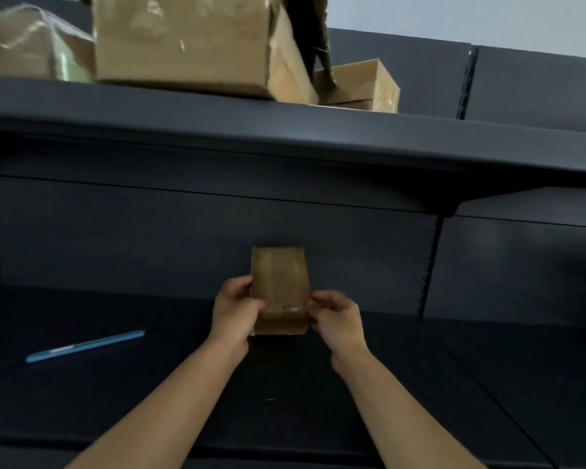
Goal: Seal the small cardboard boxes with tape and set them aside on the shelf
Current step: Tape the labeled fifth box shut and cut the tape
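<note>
Arms: both reach forward, mid-scene | left hand (236, 308) grip: clasps small cardboard box (279, 282) left edge | right hand (335, 314) grip: fingers pinch its right edge.

No text to call out here: the small box (279, 282) shows only a few dark specks near its lower face, too blurred to read as letters or numbers. The bigger cartons (183, 42) up on the shelf (285, 137) carry no legible print either, just shiny tape glare, and the blue pen (85, 345) shows no marking that can be made out.
</note>
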The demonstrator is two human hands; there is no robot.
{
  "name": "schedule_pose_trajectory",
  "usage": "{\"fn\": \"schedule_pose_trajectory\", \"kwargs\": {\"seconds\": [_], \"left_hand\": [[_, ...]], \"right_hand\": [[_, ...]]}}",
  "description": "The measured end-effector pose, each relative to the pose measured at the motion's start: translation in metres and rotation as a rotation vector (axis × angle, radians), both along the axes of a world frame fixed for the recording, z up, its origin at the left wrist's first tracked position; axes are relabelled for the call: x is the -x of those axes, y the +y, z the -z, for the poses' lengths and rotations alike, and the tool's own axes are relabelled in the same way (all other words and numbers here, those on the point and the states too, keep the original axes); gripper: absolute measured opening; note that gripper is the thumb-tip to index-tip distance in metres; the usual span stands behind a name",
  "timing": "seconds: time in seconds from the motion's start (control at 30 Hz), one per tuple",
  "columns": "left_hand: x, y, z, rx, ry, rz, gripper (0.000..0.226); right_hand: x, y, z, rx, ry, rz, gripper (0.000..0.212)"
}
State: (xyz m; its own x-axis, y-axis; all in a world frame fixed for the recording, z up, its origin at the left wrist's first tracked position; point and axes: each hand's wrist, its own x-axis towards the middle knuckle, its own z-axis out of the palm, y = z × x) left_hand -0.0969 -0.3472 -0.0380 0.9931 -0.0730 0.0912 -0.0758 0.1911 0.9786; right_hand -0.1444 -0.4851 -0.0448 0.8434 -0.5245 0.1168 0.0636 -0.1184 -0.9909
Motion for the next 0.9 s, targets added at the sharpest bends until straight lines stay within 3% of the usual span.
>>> {"fn": "schedule_pose_trajectory", "kwargs": {"seconds": [0.17, 0.27, 0.43, 0.6, 0.77, 0.9], "left_hand": [[-0.001, 0.041, 0.001, -0.127, -0.184, -0.001, 0.077], [-0.001, 0.059, 0.003, -0.223, -0.237, 0.007, 0.08], [-0.008, 0.086, 0.01, -0.201, -0.234, 0.02, 0.084], [-0.014, 0.111, 0.01, -0.121, -0.263, 0.088, 0.071], [-0.03, 0.134, 0.012, -0.083, -0.245, -0.045, 0.018], [-0.039, 0.142, 0.012, -0.093, -0.261, -0.119, 0.016]], "right_hand": [[-0.01, 0.042, 0.003, -0.058, -0.018, -0.054, 0.039], [-0.015, 0.062, 0.002, -0.061, -0.027, -0.051, 0.037], [-0.021, 0.093, 0.003, 0.011, -0.041, -0.028, 0.032], [-0.026, 0.118, 0.007, 0.005, -0.067, 0.026, 0.025], [-0.032, 0.143, 0.012, -0.031, -0.053, 0.029, 0.035], [-0.033, 0.152, 0.009, 0.021, -0.078, -0.01, 0.047]]}}
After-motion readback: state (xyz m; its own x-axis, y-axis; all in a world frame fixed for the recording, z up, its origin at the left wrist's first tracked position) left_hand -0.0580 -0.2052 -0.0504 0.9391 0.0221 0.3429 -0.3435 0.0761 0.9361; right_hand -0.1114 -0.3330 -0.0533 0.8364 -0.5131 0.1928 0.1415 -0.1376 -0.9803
